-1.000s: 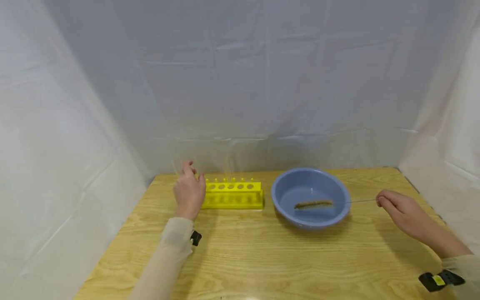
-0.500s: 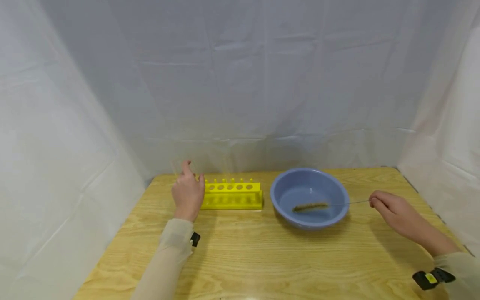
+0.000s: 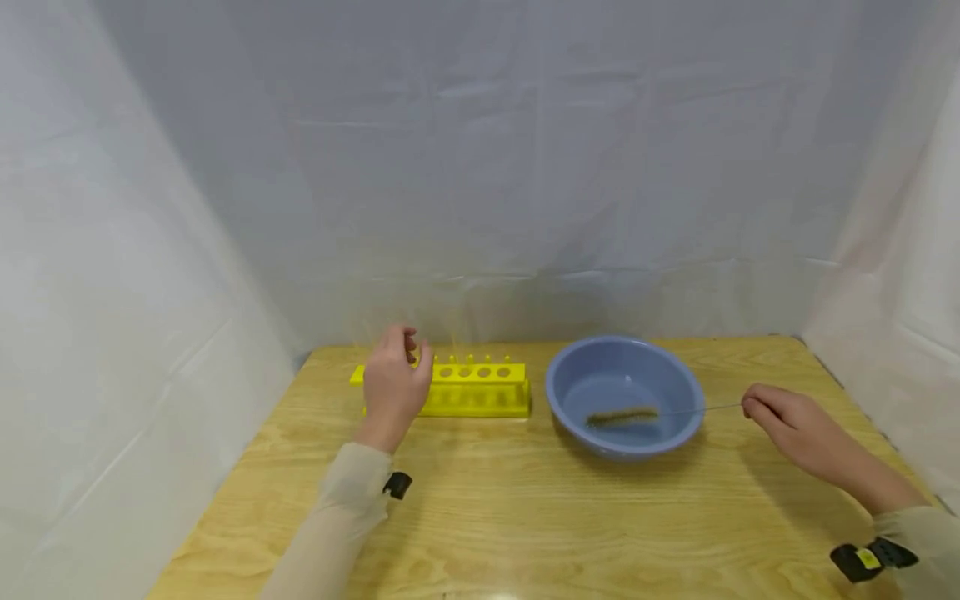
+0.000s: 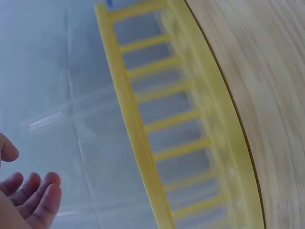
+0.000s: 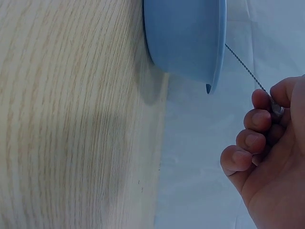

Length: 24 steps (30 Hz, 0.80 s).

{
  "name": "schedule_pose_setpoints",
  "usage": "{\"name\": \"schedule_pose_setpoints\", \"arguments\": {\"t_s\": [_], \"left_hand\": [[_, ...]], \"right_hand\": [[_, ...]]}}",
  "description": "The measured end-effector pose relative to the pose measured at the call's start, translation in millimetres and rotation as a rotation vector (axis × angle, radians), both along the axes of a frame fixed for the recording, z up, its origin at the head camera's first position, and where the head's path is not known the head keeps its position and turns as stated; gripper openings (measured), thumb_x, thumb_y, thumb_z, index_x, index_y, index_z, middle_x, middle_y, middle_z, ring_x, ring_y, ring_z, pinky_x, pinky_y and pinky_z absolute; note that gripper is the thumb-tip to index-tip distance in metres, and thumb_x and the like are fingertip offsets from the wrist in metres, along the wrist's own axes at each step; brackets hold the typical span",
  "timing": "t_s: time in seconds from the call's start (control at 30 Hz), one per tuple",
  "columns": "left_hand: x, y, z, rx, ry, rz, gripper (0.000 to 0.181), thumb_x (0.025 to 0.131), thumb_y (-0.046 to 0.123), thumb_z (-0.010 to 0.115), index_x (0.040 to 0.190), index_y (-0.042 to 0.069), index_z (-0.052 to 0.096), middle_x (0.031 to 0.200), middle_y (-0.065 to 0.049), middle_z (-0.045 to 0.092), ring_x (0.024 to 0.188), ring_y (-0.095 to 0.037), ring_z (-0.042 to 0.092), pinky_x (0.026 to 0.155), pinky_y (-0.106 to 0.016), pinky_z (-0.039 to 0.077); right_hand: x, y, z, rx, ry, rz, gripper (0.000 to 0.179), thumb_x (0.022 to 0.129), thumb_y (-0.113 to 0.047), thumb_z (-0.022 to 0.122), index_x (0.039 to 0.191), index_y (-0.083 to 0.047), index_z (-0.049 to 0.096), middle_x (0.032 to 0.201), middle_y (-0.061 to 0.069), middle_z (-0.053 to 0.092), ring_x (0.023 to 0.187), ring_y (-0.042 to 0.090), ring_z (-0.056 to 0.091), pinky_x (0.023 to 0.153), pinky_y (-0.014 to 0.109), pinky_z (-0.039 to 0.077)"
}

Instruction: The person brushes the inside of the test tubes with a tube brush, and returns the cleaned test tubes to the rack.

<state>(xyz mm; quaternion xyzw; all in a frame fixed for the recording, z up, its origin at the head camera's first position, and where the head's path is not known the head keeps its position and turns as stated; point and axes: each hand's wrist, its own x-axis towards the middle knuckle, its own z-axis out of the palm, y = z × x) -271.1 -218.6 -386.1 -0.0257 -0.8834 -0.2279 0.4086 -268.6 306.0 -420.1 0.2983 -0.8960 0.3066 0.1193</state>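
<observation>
In the head view my left hand (image 3: 393,382) hovers in front of a yellow test tube rack (image 3: 476,402) and covers part of its left half. Its fingers bend loosely with a gap to the thumb, and nothing shows between them in the left wrist view. Clear test tubes stand in the rack, one test tube (image 4: 46,121) rising near those fingertips. My right hand (image 3: 798,433) pinches the twisted wire end of a test tube brush (image 3: 622,417). The brush's brown bristles lie over the inside of a blue basin (image 3: 624,448), its wire crossing the right rim.
The rack and basin stand side by side on a wooden table (image 3: 525,517), with a narrow gap between them. Short yellow pegs (image 3: 507,359) stick up along the rack's back. White sheeting (image 3: 480,167) hangs behind the table and on both sides.
My left hand has shifted right along the rack, uncovering its left end, and its raised forefinger has bent down. My right hand has moved slightly left with the brush, its bristles dipping lower in the basin.
</observation>
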Motion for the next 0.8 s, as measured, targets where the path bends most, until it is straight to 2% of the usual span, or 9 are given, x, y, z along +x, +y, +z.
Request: {"name": "schedule_pose_setpoints", "arguments": {"t_s": [0.1, 0.2, 0.27, 0.33, 0.47, 0.8], "left_hand": [[-5.3, 9.5, 1.3, 0.145, -0.114, -0.111, 0.03, 0.099, 0.029, 0.06, 0.118, 0.005, 0.061, 0.099, -0.009, 0.065, 0.086, -0.026, 0.065, 0.076, -0.042, 0.057], [-11.4, 14.6, -2.0, 0.265, -0.29, -0.192, 0.047, 0.099, 0.038, 0.061, 0.134, 0.007, 0.056, 0.119, -0.01, 0.064, 0.107, -0.028, 0.064, 0.092, -0.044, 0.055], [-15.2, 16.3, -5.8, 0.302, -0.383, -0.237, 0.056, 0.098, 0.044, 0.062, 0.141, 0.009, 0.052, 0.131, -0.011, 0.06, 0.119, -0.03, 0.06, 0.1, -0.047, 0.051], [-18.2, 17.7, -9.2, 0.319, -0.438, -0.272, 0.06, 0.098, 0.047, 0.062, 0.145, 0.01, 0.05, 0.138, -0.011, 0.057, 0.125, -0.03, 0.056, 0.105, -0.049, 0.047], [-21.9, 20.1, -13.1, 0.321, -0.453, -0.315, 0.056, 0.1, 0.044, 0.06, 0.144, 0.01, 0.052, 0.14, -0.012, 0.057, 0.126, -0.028, 0.057, 0.106, -0.05, 0.047], [-25.5, 23.5, -14.2, 0.318, -0.412, -0.313, 0.038, 0.105, 0.034, 0.054, 0.134, 0.01, 0.059, 0.124, -0.009, 0.066, 0.112, -0.025, 0.064, 0.096, -0.045, 0.053]], "right_hand": [[0.4, 0.6, 0.4, -0.011, -0.017, 0.008, 0.021, 0.108, -0.011, 0.046, 0.089, -0.017, 0.054, 0.069, -0.005, 0.043, 0.056, 0.004, 0.037, 0.051, 0.027, 0.032], [0.8, -0.3, 0.4, -0.012, -0.046, 0.009, 0.021, 0.108, -0.013, 0.046, 0.089, -0.018, 0.054, 0.069, -0.005, 0.043, 0.055, 0.005, 0.037, 0.05, 0.028, 0.032], [1.3, -0.6, -0.1, -0.011, -0.05, 0.008, 0.022, 0.108, -0.013, 0.046, 0.088, -0.018, 0.053, 0.069, -0.005, 0.042, 0.055, 0.005, 0.037, 0.05, 0.028, 0.032], [1.4, -0.5, -0.6, -0.006, -0.043, 0.004, 0.022, 0.108, -0.013, 0.046, 0.088, -0.018, 0.053, 0.07, -0.005, 0.042, 0.055, 0.004, 0.036, 0.05, 0.028, 0.032], [1.9, -0.4, -1.2, -0.005, -0.017, 0.01, 0.023, 0.108, -0.011, 0.047, 0.087, -0.019, 0.052, 0.07, -0.006, 0.041, 0.056, 0.003, 0.036, 0.051, 0.027, 0.031], [2.3, -1.8, 0.7, -0.015, -0.004, 0.024, 0.024, 0.107, -0.01, 0.047, 0.085, -0.019, 0.051, 0.069, -0.007, 0.04, 0.055, 0.002, 0.034, 0.05, 0.027, 0.031]]}}
